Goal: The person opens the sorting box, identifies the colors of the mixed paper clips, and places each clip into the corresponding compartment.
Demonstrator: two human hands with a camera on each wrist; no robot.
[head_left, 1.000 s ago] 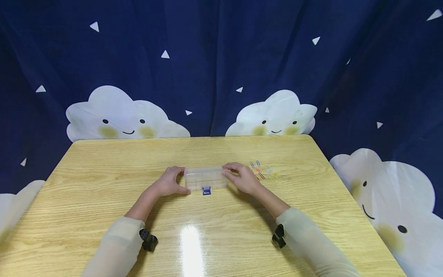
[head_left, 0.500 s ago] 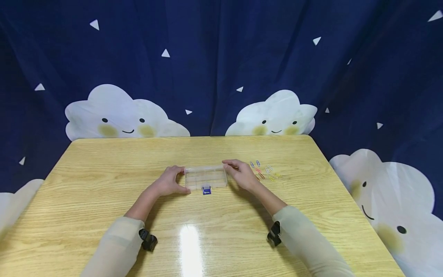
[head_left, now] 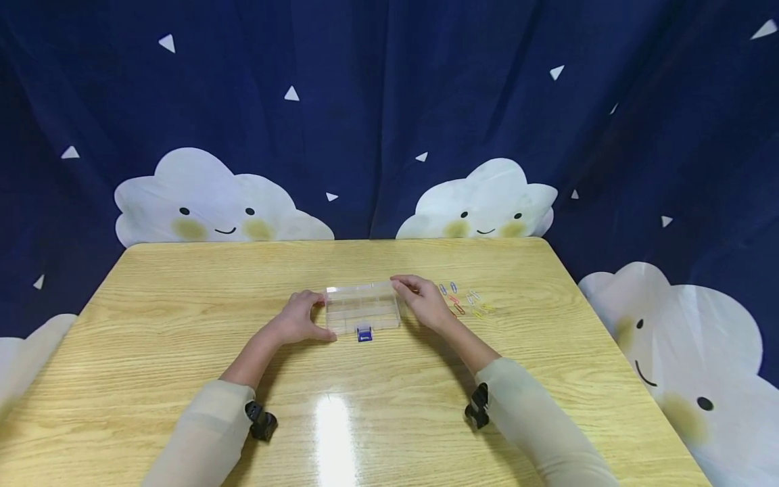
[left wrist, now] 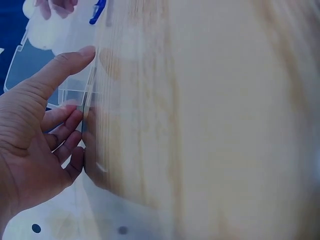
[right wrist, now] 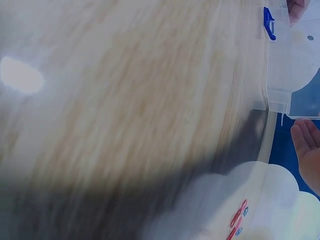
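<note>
A clear plastic compartment box [head_left: 347, 323] lies on the table, its blue latch [head_left: 364, 334] hanging at the front. Its see-through lid [head_left: 359, 291] is tilted up and leans back, as the left wrist view also shows. My left hand [head_left: 296, 318] grips the box's left end, thumb along the front wall and fingers curled at the side. At the lid's raised right edge my right hand [head_left: 428, 306] holds the corner between thumb and fingers. In the right wrist view the right-hand fingers [right wrist: 307, 137] appear right at that edge.
Just right of the right hand lie several loose paper clips: blue [head_left: 453, 287], red [head_left: 459, 309], white [head_left: 470, 299] and yellow [head_left: 479, 315]. The wooden table [head_left: 182, 304] ends at a dark blue curtain [head_left: 365, 101] with cloud prints.
The lid has swung up and back, its right edge rising with my right hand, which moved slightly away from me. My left hand has stayed at the box's left end.
</note>
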